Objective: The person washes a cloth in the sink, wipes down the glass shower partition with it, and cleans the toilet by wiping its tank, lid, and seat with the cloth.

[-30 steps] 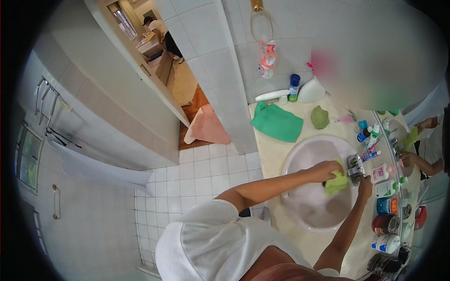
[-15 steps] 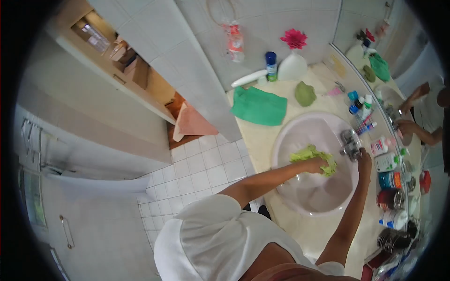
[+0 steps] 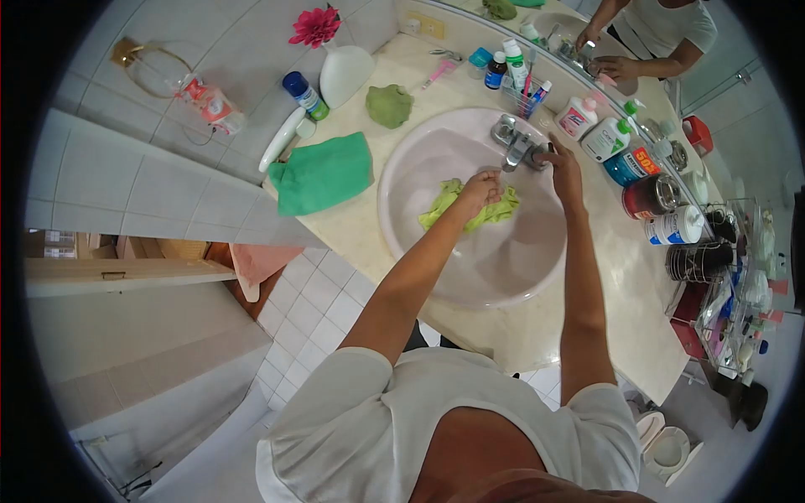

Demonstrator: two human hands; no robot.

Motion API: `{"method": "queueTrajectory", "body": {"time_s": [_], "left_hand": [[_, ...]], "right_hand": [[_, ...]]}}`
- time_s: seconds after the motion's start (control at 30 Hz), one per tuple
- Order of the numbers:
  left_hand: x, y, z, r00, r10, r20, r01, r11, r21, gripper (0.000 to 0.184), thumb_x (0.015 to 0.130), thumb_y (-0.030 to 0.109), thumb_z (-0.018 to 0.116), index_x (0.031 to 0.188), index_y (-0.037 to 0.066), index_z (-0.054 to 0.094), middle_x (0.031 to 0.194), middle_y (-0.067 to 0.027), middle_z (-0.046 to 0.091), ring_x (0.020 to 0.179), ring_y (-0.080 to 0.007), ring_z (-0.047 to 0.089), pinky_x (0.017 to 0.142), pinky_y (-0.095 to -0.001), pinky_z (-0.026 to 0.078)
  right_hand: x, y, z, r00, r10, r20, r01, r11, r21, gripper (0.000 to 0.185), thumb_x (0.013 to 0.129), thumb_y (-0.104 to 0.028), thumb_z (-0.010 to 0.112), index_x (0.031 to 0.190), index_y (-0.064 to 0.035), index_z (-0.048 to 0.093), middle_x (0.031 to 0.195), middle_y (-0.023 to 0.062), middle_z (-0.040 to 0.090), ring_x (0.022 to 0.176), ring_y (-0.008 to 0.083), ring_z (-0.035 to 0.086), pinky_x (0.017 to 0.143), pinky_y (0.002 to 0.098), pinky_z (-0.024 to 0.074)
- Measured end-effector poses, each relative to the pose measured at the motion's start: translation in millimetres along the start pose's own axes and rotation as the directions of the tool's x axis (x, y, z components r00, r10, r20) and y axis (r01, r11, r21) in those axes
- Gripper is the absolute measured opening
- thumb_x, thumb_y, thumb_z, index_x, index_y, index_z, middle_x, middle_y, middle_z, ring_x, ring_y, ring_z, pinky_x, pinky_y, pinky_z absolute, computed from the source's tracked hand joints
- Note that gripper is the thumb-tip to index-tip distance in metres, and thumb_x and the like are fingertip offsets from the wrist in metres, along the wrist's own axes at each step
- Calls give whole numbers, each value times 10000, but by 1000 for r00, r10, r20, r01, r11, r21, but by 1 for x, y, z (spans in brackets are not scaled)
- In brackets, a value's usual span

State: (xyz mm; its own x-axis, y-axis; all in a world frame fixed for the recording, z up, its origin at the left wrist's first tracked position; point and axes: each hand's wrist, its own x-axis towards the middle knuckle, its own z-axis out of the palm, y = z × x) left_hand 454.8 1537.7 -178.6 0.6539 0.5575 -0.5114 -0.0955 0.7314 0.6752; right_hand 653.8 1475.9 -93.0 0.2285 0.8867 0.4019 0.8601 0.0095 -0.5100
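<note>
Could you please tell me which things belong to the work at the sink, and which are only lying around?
Seem to belong:
- sink
- lime-green cloth in it, by the left hand
- faucet, right hand at its handle

Apparently just lying about:
- green cloth
- olive cloth
- white vase
- mouthwash bottle

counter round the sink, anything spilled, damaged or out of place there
No spill or damage is evident on the counter. Mildly untidy: the green cloth lies askew, reaching the counter's edge, and an olive-green piece, probably a cloth, sits crumpled beside the sink rather than folded.
</note>
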Motion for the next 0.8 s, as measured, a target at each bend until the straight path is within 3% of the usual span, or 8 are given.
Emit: {"method": "queueTrajectory", "body": {"time_s": [0.1,0.17,0.23,0.47,0.6,0.67,0.73,0.8], "left_hand": [[14,-2,12,999,49,-7,-49,999,-1,280,895,48,471,1173,13,477,1095,-116,580,968,-215,598,819,-339,516],[18,0,16,998,55,-5,-55,998,27,241,907,59,442,1136,1,491,1102,-125,589,982,-219,600,812,-336,518],[17,10,27,1000,29,2,-29,996,83,210,920,81,412,1089,-1,507,1090,-131,603,992,-226,602,792,-334,519],[39,-1,1,1000,-9,30,9,1000,-14,180,950,183,411,974,42,520,724,-35,539,606,-168,538,639,-337,508],[20,8,-12,978,158,-138,-113,950,292,182,911,230,511,1033,97,534,692,-26,522,571,-183,521,627,-333,502],[14,3,-35,921,351,-168,-181,767,615,283,860,270,591,1100,131,533,801,-53,553,685,-214,550,674,-351,496],[16,0,-64,854,520,-36,-167,339,926,439,795,310,673,1181,169,521,986,-92,575,879,-255,571,757,-394,487],[-9,3,-58,869,471,-152,86,160,983,543,731,275,727,1217,175,507,1158,-111,481,1087,-300,455,851,-461,430]], "right_hand": [[-37,-20,13,905,297,-306,-204,931,302,335,755,54,473,994,-70,673,1153,141,585,1047,250,563,842,303,467],[-76,-4,44,794,608,31,-466,574,673,372,790,49,449,1120,-39,595,1146,103,570,955,189,590,763,275,480],[-87,-38,46,740,672,29,-414,422,806,356,807,34,444,1136,-16,570,1122,88,569,889,153,589,720,262,482],[-76,-24,75,742,669,53,-296,255,921,233,858,-24,485,1077,16,557,942,80,610,757,123,577,679,241,485],[-83,-30,92,678,530,509,-605,9,796,215,892,-83,493,1064,35,545,927,109,620,752,146,595,690,263,513],[-87,-22,123,599,544,588,-619,-150,771,224,899,-86,480,1069,50,534,932,132,622,768,163,608,696,285,530],[-81,-28,132,547,621,562,-530,-262,806,221,898,-74,482,1069,60,522,941,152,622,797,190,619,717,306,538],[-70,-28,139,536,629,563,-498,-304,812,219,895,-62,484,1069,68,515,954,164,621,824,219,627,738,324,543]]}}
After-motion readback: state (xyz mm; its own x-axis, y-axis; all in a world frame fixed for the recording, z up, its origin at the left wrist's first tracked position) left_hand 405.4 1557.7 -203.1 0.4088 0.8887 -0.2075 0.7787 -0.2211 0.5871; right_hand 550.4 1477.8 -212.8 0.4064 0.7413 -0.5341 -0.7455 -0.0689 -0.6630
